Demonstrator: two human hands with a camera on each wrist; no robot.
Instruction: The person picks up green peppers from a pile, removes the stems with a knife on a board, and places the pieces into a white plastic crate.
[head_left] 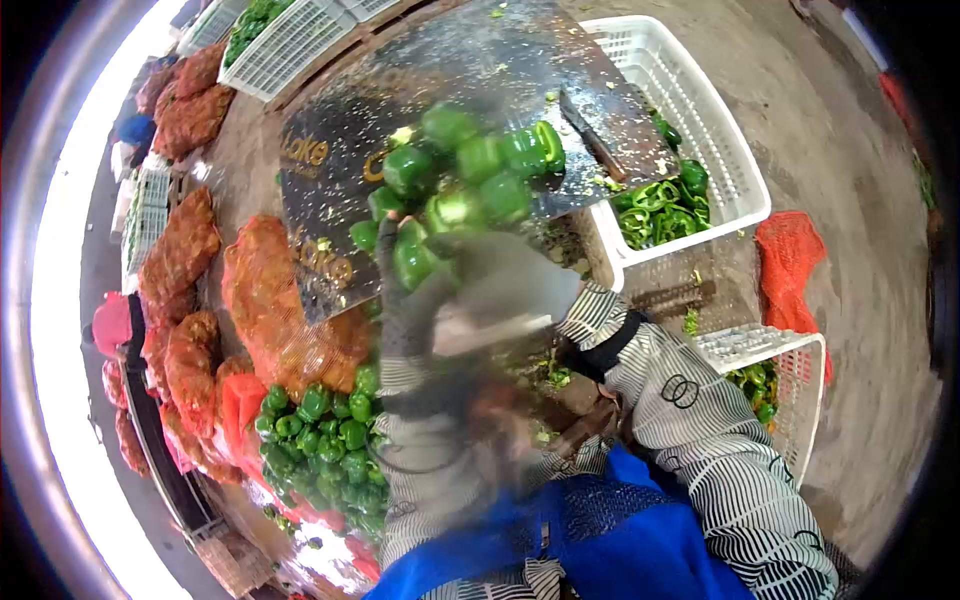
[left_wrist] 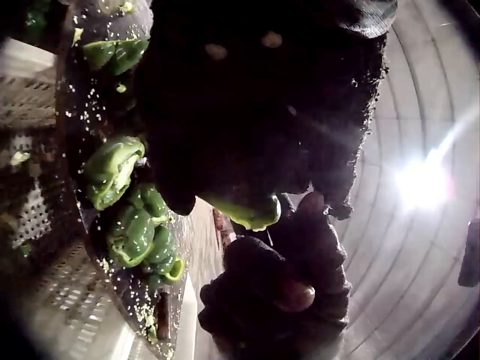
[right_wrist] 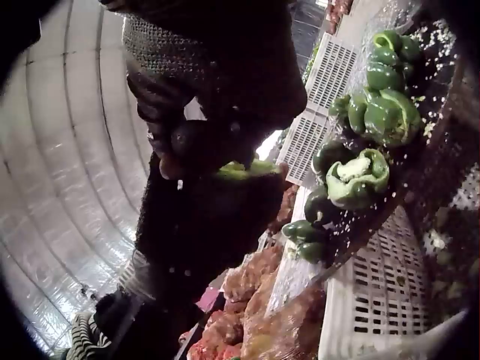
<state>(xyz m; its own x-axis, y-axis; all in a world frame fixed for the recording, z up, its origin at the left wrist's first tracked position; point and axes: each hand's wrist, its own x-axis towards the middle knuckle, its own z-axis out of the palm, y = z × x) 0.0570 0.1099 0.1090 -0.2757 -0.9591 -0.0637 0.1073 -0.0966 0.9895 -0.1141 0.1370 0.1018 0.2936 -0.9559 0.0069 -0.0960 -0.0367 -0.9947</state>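
In the head view my gloved left hand (head_left: 405, 305) holds a green bell pepper (head_left: 412, 258) at the near edge of the dark board (head_left: 350, 215). My gloved right hand (head_left: 515, 275), blurred by motion, is close beside it. From the left wrist, the pepper's pale-green edge (left_wrist: 259, 216) shows between the left hand (left_wrist: 255, 112) above and the curled right hand (left_wrist: 289, 289) below. The right wrist view has the right hand (right_wrist: 210, 82) over the left (right_wrist: 210, 210), a strip of pepper (right_wrist: 251, 170) between them. Both gloves are dark, and the right fingertips are partly hidden.
More bell peppers (head_left: 480, 160), some cut, sit on the board near a knife (head_left: 592, 135). A white crate (head_left: 740, 170) of cut peppers stands right, another crate (head_left: 800, 400) nearer me. Whole peppers (head_left: 325, 440) and orange mesh sacks (head_left: 270, 310) lie left.
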